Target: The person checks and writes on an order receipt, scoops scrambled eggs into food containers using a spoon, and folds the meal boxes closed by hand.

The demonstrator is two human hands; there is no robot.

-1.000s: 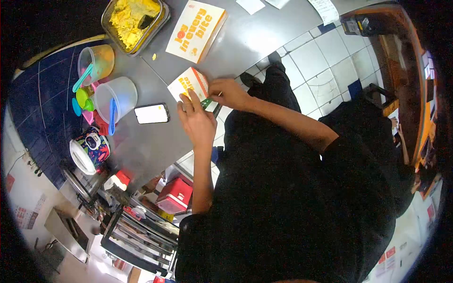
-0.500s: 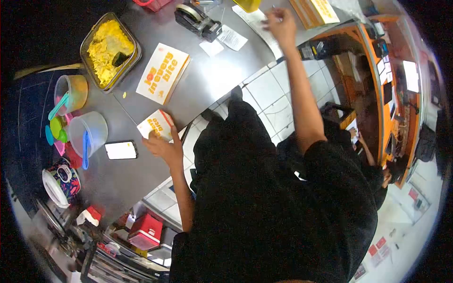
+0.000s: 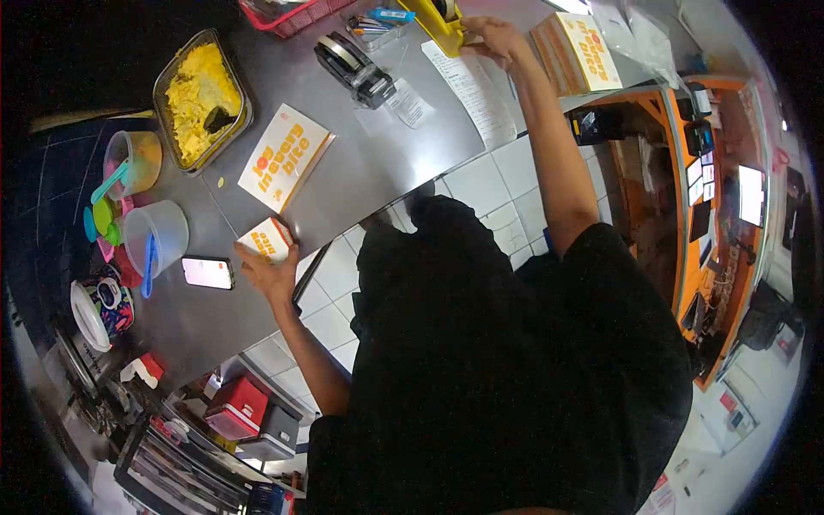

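Observation:
My left hand (image 3: 273, 276) is wrapped round the near end of a small white and orange food box (image 3: 269, 241) on the metal counter's edge. Beyond it lies a larger white box (image 3: 285, 158) with orange lettering. My right hand (image 3: 495, 41) reaches to the far side, its bent fingertips at the front end of a yellow tape dispenser (image 3: 440, 28); whatever they pinch there is too small to make out. A long paper receipt (image 3: 475, 96) lies under that hand. A black tape dispenser (image 3: 353, 69) stands to its left.
A glass dish of yellow food (image 3: 203, 101), plastic tubs (image 3: 158, 238) and a phone (image 3: 208, 273) stand on the left. A red basket (image 3: 296, 19) is at the back. Stacked boxes (image 3: 579, 53) sit right of my right hand. The counter (image 3: 378, 163) drops to a tiled floor.
My right hand has moved left to the yellow tape dispenser, which shows more fully in view. My left hand remains on the small box, its fingers closer round it. The view has shifted slightly.

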